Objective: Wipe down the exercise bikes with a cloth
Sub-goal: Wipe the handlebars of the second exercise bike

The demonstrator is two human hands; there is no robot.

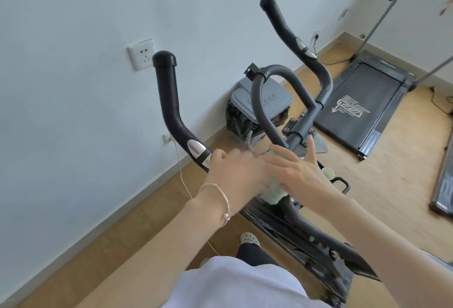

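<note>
Green cloth sits under right hand, fingers straight (left hand blurred).

black-grey exercise bike, curved handlebars upright; pale green cloth bunched at its centre stem, mostly covered.

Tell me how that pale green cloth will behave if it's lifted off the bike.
Probably floppy: the cloth bunches in soft folds under the right hand. Likely light: a small crumpled wad. Its surface seems fuzzy, so it should grip the bike frame rather than slide.
</note>
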